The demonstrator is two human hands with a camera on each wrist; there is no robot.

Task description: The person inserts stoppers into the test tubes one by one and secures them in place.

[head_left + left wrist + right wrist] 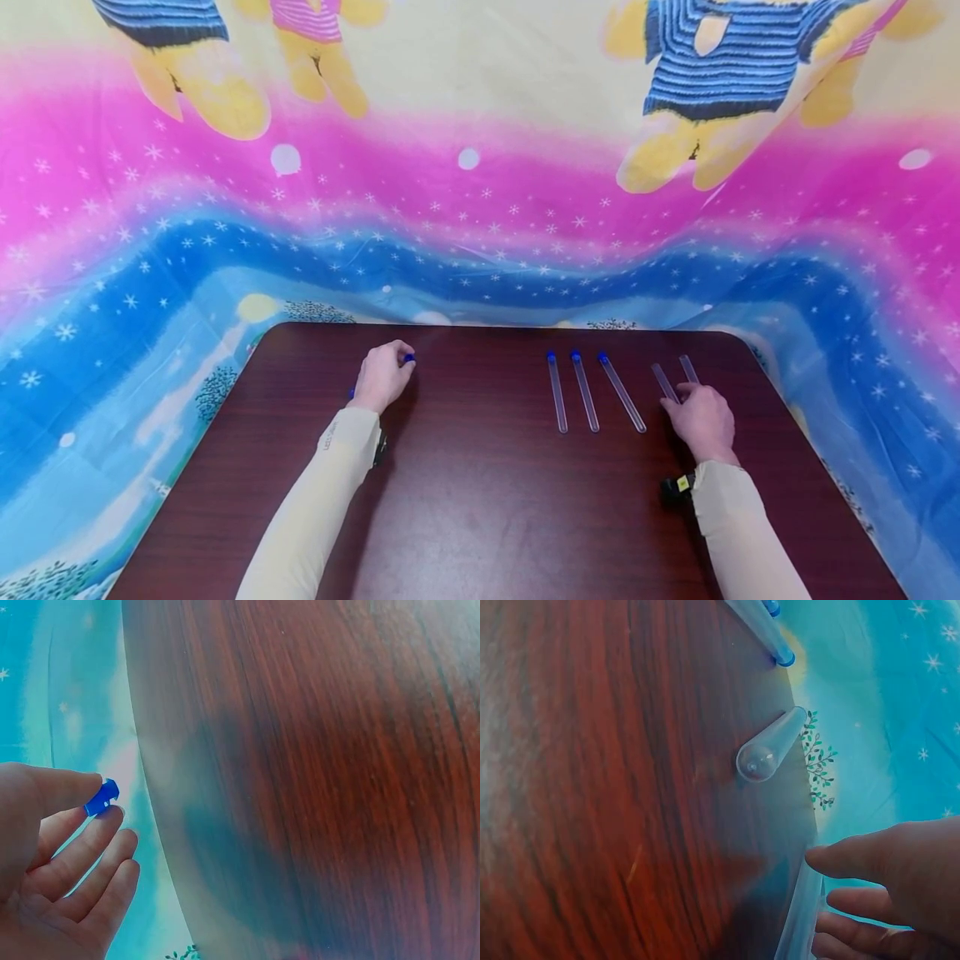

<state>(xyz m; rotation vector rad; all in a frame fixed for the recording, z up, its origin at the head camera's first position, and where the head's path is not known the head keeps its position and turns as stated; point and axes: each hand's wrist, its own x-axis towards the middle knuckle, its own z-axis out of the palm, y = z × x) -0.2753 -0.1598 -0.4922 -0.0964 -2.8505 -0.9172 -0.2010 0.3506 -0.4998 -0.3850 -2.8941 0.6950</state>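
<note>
Caps (102,798) are blue, tubes (776,750) clear, the table (465,508) reddish-brown (dark-streaked).

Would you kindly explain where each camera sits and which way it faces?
Head: worn on the head, facing forward and down at the dark brown wooden table and printed cloth; left hand, right hand and cream sleeves show.
Left wrist: on that wrist, facing the left hand, pinching a small blue plastic cap.
Right wrist: on that wrist, facing the right hand, holding a slender clear tube.
Shared: head and right wrist show the right hand and blue-capped clear tubes.
</note>
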